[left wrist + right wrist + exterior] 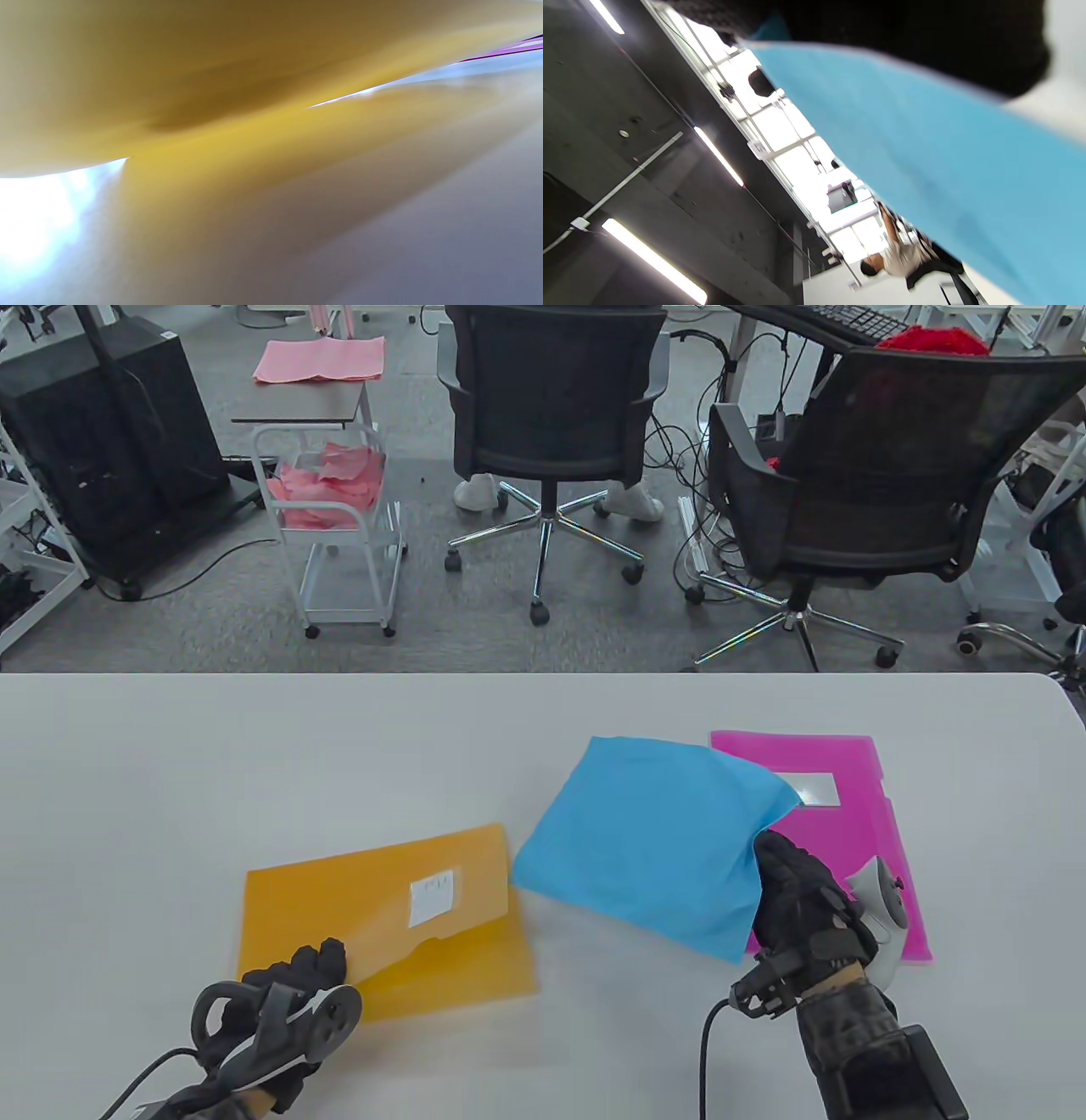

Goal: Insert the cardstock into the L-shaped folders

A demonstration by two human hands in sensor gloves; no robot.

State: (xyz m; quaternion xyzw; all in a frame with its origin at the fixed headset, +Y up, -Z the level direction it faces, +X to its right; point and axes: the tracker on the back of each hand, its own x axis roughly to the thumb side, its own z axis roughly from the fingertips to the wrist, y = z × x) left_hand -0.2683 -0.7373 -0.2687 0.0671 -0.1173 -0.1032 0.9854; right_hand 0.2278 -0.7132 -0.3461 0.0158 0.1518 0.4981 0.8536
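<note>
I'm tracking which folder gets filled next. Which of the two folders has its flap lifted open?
The orange folder, at the left hand, which lifts its top sheet. The pink folder lies flat and closed behind the right hand.

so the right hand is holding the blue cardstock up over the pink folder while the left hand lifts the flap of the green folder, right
Not quite: the folder at the left hand is orange, not green, as the table view shows. The rest holds: the right hand holds the blue cardstock up, partly over the pink folder.
</note>
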